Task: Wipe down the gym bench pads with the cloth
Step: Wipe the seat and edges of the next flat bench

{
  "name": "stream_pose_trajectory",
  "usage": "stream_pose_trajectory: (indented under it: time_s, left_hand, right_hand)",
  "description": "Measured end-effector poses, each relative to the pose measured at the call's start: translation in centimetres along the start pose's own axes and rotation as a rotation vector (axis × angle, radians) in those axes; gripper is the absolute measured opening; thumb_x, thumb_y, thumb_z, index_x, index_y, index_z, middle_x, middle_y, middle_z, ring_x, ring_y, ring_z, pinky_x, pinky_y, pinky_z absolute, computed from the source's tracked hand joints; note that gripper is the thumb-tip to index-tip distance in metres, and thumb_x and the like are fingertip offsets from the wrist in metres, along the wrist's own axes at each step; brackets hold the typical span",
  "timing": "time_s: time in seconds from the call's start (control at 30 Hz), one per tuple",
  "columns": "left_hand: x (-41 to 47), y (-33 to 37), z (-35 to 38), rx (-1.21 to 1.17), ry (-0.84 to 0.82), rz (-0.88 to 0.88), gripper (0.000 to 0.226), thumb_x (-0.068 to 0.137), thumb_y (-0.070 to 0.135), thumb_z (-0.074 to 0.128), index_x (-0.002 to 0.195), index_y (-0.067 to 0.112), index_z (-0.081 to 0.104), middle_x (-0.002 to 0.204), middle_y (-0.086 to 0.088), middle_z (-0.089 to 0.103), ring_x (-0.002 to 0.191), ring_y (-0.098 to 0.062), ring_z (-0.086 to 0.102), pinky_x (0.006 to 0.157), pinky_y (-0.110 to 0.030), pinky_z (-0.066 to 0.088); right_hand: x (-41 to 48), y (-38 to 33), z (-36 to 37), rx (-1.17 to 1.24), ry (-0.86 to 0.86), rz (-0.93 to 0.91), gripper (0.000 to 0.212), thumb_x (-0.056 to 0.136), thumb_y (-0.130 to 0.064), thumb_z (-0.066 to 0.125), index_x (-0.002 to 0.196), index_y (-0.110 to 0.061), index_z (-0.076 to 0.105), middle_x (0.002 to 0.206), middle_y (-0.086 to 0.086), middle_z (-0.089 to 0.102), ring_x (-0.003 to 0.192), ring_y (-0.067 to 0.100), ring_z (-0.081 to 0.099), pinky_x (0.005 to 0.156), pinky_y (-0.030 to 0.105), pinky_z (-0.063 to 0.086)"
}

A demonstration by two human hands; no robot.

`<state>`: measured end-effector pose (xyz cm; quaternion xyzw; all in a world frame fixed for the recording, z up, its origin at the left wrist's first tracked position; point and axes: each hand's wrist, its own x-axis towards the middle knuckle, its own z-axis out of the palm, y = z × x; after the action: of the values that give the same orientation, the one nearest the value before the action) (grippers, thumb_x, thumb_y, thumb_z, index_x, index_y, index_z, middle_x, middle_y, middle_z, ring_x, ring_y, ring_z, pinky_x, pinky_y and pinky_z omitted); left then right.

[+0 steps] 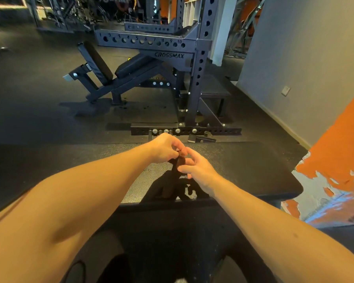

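- Floor [29, 103]: dark rubber matting, runs under all the equipment.
- Wall [307, 58]: grey, on the right side; the lower part is orange with paint peeling off in patches.
- Bench pad [253, 166]: black, textured, lies across the view directly in front of the person. Both forearms reach over it.
- Rack [194, 82]: dark steel, holed uprights, numbered crossbeam, marked "CROSSMAX". Stands beyond the pad, apart from it.
- Incline bench [102, 64]: black pads, set inside the rack on its left side.
- Left hand [166, 148]: above the middle of the pad, fingers curled, pinching the top end of the cloth.
- Right hand [198, 170]: just beside the left and slightly nearer, thumb and fingers grasping the cloth a little lower down.
- Cloth [175, 172]: dark brown, bunched into a narrow strip, hangs from both hands over the pad's middle. Lower end merges with shadow; contact with the pad cannot be told.
- Socket [285, 90]: pale plate low on the grey wall.
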<state>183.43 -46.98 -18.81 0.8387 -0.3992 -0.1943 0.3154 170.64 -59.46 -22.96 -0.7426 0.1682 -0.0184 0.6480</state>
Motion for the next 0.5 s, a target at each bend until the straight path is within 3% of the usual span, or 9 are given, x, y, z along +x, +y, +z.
stream_pose_trajectory:
  time_s: [0.1,0.17,0.27,0.37,0.5]
  left_hand:
    - [0.2,0.7,0.1,0.09,0.033,0.0,0.024,0.093,0.007,0.065,0.093,0.029,0.074,0.102,0.005,0.066,0.097,-0.012,0.062,0.074,-0.021,0.049]
    - [0.3,1.0,0.0,0.168,0.069,0.005,0.025,0.093,0.005,0.062,0.09,0.028,0.071,0.1,0.006,0.064,0.097,-0.012,0.06,0.074,-0.02,0.047]
    - [0.3,1.5,-0.5,0.275,0.114,-0.007,0.024,0.093,0.009,0.06,0.088,0.031,0.068,0.101,0.004,0.067,0.096,-0.014,0.062,0.075,-0.024,0.051]
    - [0.4,1.6,-0.6,0.329,0.098,-0.035,0.019,0.094,0.014,0.058,0.095,0.029,0.07,0.102,0.003,0.068,0.095,-0.015,0.062,0.073,-0.025,0.05]
    - [0.7,1.7,-0.4,0.297,-0.006,-0.068,0.015,0.096,0.017,0.056,0.089,0.026,0.067,0.093,0.0,0.067,0.091,-0.018,0.062,0.066,-0.025,0.043]
  right_hand:
    - [-0.2,-0.1,-0.1,-0.131,0.085,-0.01,0.026,0.092,-0.011,0.073,0.115,-0.023,0.071,0.104,0.005,0.075,0.094,0.013,0.069,0.068,0.016,0.049]
    - [0.0,0.1,-0.3,-0.237,0.149,0.004,0.011,0.092,-0.019,0.074,0.102,-0.014,0.076,0.102,0.01,0.076,0.087,0.015,0.067,0.067,0.02,0.05]
    - [0.2,0.0,-0.7,-0.266,0.182,0.044,0.02,0.091,-0.028,0.075,0.099,-0.01,0.073,0.098,0.013,0.075,0.085,0.021,0.07,0.066,0.026,0.048]
    - [0.5,-0.6,-1.4,-0.222,0.191,0.065,0.025,0.091,-0.026,0.074,0.103,-0.006,0.067,0.095,0.01,0.073,0.077,0.013,0.066,0.06,0.022,0.045]
    - [1.3,-0.9,-1.9,-0.274,0.29,0.053,0.025,0.087,-0.028,0.076,0.093,-0.009,0.062,0.085,0.006,0.065,0.078,0.017,0.059,0.07,0.034,0.047]
